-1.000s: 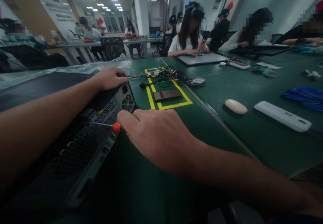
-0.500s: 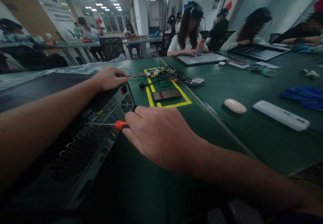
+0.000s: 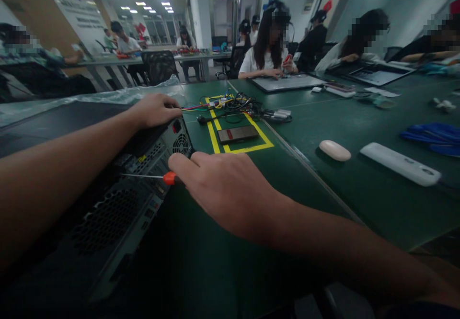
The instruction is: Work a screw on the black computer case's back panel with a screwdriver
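Observation:
A black desktop computer case [image 3: 108, 204] lies on its side on the green table [image 3: 323, 185], its rear panel with a fan grille [image 3: 180, 144] facing me. My left hand [image 3: 155, 109] rests on the case's upper far corner, fingers curled over the edge. My right hand [image 3: 224, 192] is closed round an orange-handled screwdriver [image 3: 167, 178]. Its thin shaft points left, with the tip against the rear panel.
A yellow-taped rectangle [image 3: 239, 139] holds a dark phone-like device [image 3: 237, 134] and a tangle of cables [image 3: 237, 104]. A pink oval object [image 3: 335, 150], a white bar [image 3: 400, 164] and blue cloth [image 3: 433, 134] lie to the right. Clear plastic sheeting [image 3: 122, 96] lies behind the case. Several people sit at nearby tables.
My right hand shifted slightly right and back left on the screwdriver, as if turning it. The left hand and the case stay put.

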A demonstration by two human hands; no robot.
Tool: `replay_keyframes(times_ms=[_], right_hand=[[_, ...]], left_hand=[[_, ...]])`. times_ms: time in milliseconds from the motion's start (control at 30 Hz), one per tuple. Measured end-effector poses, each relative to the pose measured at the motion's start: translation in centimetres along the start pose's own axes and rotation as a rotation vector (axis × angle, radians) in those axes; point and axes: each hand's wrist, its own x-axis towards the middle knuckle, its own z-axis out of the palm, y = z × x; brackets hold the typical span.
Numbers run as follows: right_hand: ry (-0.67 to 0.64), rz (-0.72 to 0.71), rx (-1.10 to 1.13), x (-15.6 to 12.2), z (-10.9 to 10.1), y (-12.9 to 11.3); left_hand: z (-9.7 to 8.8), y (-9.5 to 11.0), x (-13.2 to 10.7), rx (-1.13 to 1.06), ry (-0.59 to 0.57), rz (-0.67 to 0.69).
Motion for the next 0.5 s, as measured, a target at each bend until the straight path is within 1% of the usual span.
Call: replay_keyframes(times_ms=[167, 400, 500], right_hand=[[0.022, 0.015, -0.033, -0.03, -0.1, 0.08], [0.009, -0.003, -0.015, -0.18, -0.36, 0.01], [0.003, 0.007, -0.014, -0.19, -0.32, -0.04]], left_hand=[[0.01, -0.01, 0.04, 0.0, 0.011, 0.007], [0.35, -0.66, 0.41, -0.071, 0.032, -0.014], [0.33, -0.7, 0.45, -0.061, 0.029, 0.0]])
